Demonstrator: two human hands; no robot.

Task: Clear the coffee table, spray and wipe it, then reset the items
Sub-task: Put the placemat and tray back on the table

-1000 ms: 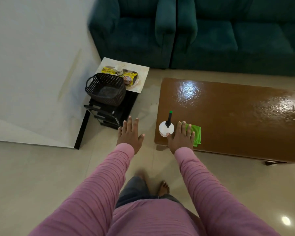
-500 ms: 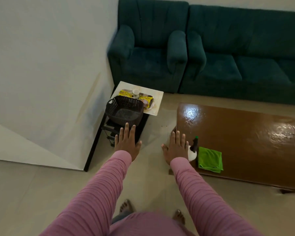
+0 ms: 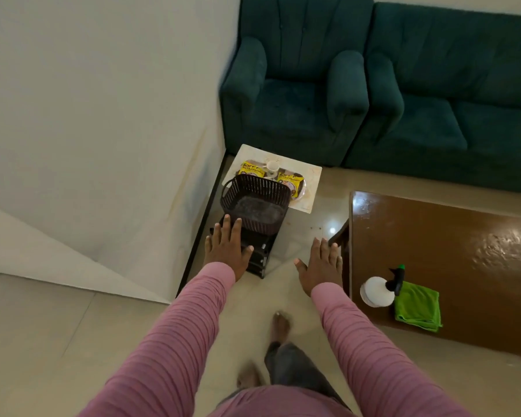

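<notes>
The brown coffee table (image 3: 451,251) fills the right side, glossy and wet-looking. Near its front left corner stand a white spray bottle (image 3: 377,291) with a black and green nozzle and a folded green cloth (image 3: 418,306). A dark woven basket (image 3: 254,203) sits on a black stand (image 3: 257,257) at the left, beside a white tray (image 3: 312,183) holding yellow packets (image 3: 251,169) and a white cup (image 3: 272,167). My left hand (image 3: 226,248) is stretched flat just short of the basket. My right hand (image 3: 321,264) hovers flat over the floor left of the table. Both hold nothing.
A dark green armchair (image 3: 295,94) and matching sofa (image 3: 463,94) stand behind the table. A white wall (image 3: 103,115) closes the left side. Beige tiled floor (image 3: 307,230) lies between stand and table, with my bare feet below.
My view and both hands have swung left, away from the spray bottle and cloth towards the basket. My right hand has left the table's corner.
</notes>
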